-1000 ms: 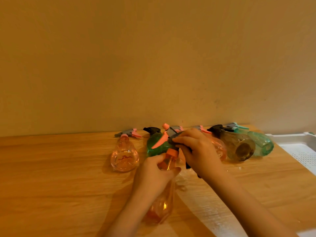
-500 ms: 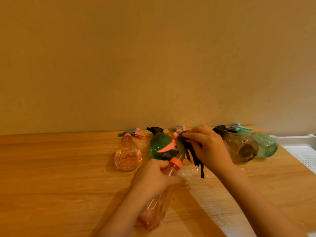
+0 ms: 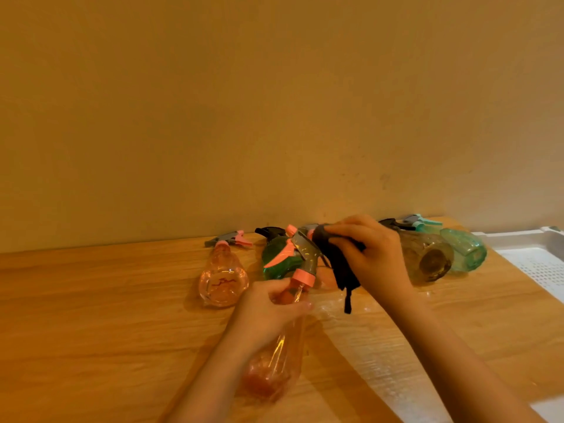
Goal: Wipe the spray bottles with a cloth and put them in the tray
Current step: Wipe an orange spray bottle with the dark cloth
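Cloth (image 3: 337, 264) has slid off the trigger head w/ the right hand (image 3: 377, 257), now bunched behind it, tail dangling. Left hand (image 3: 268, 312) grip stays wrapped on the orange bottle (image 3: 279, 358) neck, tilted above the table (image 3: 91, 315). Head prob. done; body next. Tray (image 3: 518, 244) far right.

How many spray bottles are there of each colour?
Orange: 2, the held orange bottle and the lying orange bottle
Green: 1, the green bottle
Brown: 1, the brown bottle
Teal: 1, the teal bottle
Total: 5. A bit of orange behind the cloth may be another bottle; too hidden to tell.
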{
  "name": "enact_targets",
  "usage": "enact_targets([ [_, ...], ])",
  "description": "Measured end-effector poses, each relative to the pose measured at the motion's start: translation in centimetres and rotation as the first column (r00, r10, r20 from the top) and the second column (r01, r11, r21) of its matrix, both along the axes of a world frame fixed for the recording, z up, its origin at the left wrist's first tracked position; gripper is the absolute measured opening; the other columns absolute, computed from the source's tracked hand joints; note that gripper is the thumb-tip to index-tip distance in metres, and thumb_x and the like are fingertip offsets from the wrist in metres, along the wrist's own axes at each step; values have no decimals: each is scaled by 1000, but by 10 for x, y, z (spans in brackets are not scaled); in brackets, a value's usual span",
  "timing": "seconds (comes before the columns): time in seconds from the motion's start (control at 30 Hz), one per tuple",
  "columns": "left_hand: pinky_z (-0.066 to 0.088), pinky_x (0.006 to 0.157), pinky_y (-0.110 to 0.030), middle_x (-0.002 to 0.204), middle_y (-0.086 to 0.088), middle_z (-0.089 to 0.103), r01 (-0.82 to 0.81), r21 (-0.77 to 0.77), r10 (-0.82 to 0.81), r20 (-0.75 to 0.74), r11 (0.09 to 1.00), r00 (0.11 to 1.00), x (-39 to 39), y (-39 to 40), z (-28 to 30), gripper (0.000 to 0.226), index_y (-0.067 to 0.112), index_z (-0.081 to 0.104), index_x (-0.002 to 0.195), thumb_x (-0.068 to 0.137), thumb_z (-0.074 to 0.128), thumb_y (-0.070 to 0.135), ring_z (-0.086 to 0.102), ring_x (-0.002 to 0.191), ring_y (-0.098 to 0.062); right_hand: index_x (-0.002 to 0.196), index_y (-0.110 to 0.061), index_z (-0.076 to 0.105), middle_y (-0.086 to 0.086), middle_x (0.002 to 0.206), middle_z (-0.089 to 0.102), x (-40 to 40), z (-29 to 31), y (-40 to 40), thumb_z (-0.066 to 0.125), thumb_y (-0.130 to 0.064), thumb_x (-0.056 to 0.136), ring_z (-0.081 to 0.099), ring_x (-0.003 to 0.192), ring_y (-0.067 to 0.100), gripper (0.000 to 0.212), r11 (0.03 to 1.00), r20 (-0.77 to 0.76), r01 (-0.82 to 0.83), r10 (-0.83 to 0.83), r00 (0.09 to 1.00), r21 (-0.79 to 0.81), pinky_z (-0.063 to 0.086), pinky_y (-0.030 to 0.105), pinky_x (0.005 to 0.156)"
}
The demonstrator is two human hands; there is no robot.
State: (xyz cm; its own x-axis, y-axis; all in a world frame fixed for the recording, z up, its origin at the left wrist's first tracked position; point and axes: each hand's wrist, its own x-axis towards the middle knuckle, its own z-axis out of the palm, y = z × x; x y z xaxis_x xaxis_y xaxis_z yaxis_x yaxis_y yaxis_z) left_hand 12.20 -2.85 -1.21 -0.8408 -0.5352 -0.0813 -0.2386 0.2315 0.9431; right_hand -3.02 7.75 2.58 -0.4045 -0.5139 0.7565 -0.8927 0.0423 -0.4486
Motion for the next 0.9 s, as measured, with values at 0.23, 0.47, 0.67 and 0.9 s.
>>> enact_targets([
  [0.23, 53, 68, -19, 83, 7, 74, 29, 119, 3, -259, 992, 966, 3, 0, 0, 23, 21, 72, 94, 76, 78, 9, 68, 79, -7, 94, -14, 73, -18, 89, 62, -3, 8, 11, 62, -8, 76, 61, 86, 1, 22, 979, 98, -175, 165, 981, 105, 47, 12, 78],
  [0.47, 49, 67, -15, 81, 9, 73, 99, 103, -69, -262, 990, 963, -4, 4, -2, 22, 15, 71, 97, 80, 70, 1, 67, 79, -3, 90, -20, 68, -14, 85, 64, -3, 24, 18, 61, -4, 74, 62, 84, -2, 24, 990, 175, -126, 137, 975, -70, 46, 10, 77],
  [0.67, 48, 63, -14, 73, 11, 71, 3, 174, 53, -316, 985, 947, -5, 6, -6, 19, 18, 73, 91, 79, 71, 3, 65, 72, -1, 91, -16, 72, -21, 89, 60, 5, 9, 19, 61, -6, 74, 58, 88, -6, 22, 983, 119, -172, 163, 979, 65, 45, 9, 79],
  [0.9, 53, 71, -19, 87, 4, 75, -87, 137, 130, -348, 987, 928, -8, 10, -7, 23, 23, 73, 95, 78, 73, 7, 68, 82, -8, 93, -23, 67, -14, 89, 63, 11, 6, 19, 63, -6, 75, 61, 89, 1, 25, 995, 110, -70, 78, 991, -70, 47, 13, 81],
])
